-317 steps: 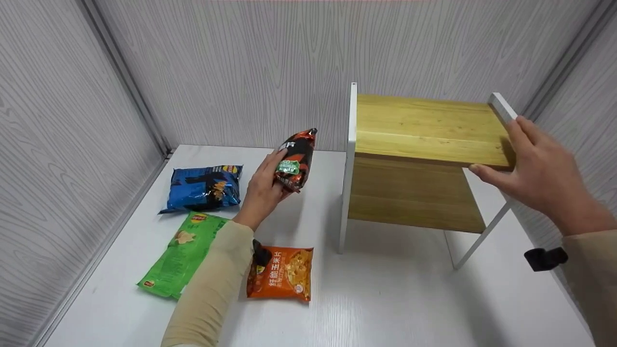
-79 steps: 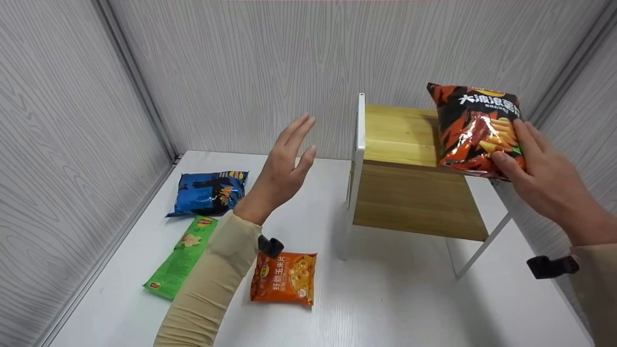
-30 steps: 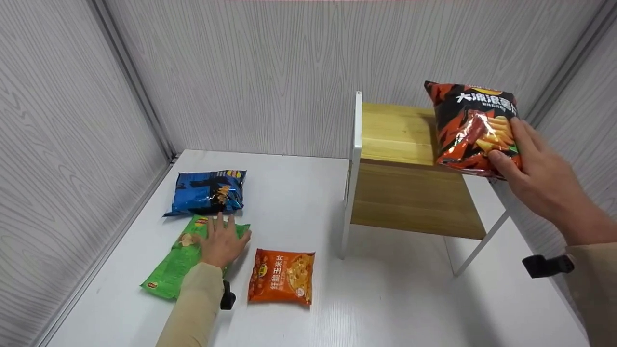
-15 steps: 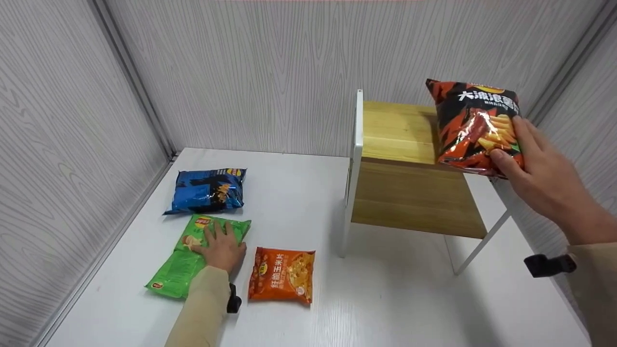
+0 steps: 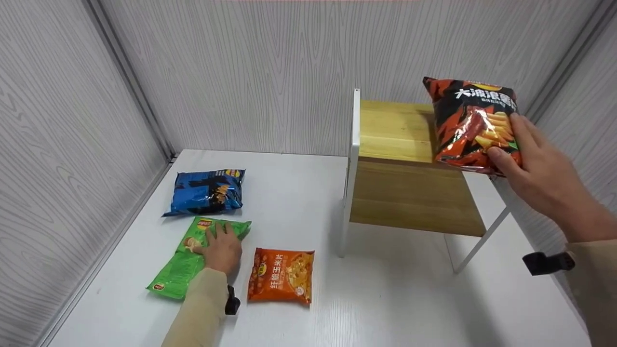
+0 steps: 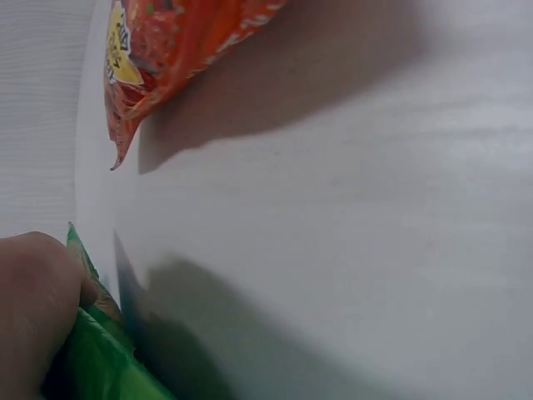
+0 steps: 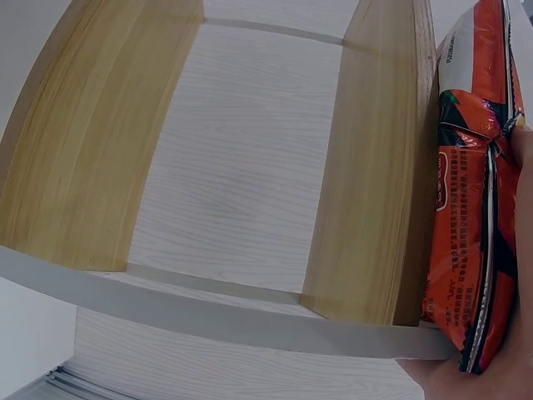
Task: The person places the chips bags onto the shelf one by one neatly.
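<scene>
In the head view, my left hand [image 5: 222,253] lies over the right side of a green bag of potato chips [image 5: 176,274], fingers bent onto it. The left wrist view has the hand's edge at the lower left, with the green bag creased and raised off the table beside it. A red-and-black bag of potato chips [image 5: 475,125] stands at the right end of the upper wooden shelf [image 5: 395,130]. My right hand [image 5: 549,173] holds its right edge, thumb in front. From the right wrist, that bag's back seam [image 7: 487,242] faces the camera alongside the shelf board.
A blue bag of chips [image 5: 205,193] lies behind the green one. Right of my left hand is an orange bag of corn chips [image 5: 281,276]. The two-tier rack with white side frames [image 5: 355,120] stands on the white table [image 5: 385,308], with panelled walls around.
My left hand came down from the air onto the green bag, and its fingers have bent more. The green bag has shifted slightly and creased. My right hand stays at the red-and-black bag.
</scene>
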Motion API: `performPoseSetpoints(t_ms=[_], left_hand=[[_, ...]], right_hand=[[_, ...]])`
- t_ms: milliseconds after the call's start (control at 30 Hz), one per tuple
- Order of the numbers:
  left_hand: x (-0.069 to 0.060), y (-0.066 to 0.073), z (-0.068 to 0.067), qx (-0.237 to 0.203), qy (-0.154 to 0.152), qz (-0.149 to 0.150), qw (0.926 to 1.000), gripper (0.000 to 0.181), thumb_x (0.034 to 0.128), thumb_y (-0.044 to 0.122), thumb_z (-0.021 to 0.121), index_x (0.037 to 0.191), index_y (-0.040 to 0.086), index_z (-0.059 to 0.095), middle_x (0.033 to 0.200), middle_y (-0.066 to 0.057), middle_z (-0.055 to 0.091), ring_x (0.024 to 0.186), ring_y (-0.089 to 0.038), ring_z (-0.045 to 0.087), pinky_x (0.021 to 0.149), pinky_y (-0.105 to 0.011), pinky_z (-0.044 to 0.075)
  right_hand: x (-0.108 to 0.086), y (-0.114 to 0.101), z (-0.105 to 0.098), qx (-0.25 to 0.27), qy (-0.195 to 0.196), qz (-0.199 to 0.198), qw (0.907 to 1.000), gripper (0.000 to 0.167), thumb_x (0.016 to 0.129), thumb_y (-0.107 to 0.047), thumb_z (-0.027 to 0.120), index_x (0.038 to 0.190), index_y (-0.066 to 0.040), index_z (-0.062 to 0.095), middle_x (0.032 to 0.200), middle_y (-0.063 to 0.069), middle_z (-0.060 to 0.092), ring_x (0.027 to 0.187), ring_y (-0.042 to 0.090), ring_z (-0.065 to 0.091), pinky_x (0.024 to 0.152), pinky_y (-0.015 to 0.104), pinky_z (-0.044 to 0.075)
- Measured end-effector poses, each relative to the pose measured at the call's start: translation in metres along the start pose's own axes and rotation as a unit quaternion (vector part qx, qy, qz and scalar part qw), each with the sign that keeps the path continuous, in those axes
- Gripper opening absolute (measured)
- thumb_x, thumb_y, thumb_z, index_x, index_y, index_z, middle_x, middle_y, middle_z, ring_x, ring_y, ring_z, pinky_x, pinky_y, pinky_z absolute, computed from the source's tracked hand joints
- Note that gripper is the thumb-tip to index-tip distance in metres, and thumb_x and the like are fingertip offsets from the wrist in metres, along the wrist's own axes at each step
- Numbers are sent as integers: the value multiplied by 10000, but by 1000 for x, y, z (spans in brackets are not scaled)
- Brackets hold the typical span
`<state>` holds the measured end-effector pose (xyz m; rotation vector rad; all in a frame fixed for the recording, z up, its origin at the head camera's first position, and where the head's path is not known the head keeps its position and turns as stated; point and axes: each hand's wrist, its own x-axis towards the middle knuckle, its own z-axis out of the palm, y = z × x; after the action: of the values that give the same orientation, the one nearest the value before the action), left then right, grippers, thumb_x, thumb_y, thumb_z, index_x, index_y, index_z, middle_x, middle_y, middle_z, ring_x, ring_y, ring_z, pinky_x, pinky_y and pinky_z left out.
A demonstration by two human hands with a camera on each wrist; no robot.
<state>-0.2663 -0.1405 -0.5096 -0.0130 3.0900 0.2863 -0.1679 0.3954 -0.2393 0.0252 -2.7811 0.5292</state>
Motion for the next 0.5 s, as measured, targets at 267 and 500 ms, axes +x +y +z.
performPoseSetpoints(t_ms=[267, 500], left_hand=[[7, 4, -27, -963, -218, -172, 9950, 471, 1040, 97, 356, 1462, -106, 311, 1514, -343, 325, 1372, -526, 360, 938, -809, 350], [12, 14, -52, -1388, -635, -164, 9882, 501, 1048, 96, 355, 1496, -106, 254, 1508, -334, 360, 1355, -454, 437, 1102, -643, 345]], right_hand=[[0, -2, -1, -21, 17, -3, 10000, 774, 1017, -522, 384, 1609, -193, 11, 1656, 199, 88, 1334, 598, 259, 1020, 774, 232], [-1, -1, -1, -12, 7, -39, 10000, 769, 1019, -516, 387, 1609, -203, 4, 1668, 170, 68, 1370, 601, 237, 1031, 777, 219]])
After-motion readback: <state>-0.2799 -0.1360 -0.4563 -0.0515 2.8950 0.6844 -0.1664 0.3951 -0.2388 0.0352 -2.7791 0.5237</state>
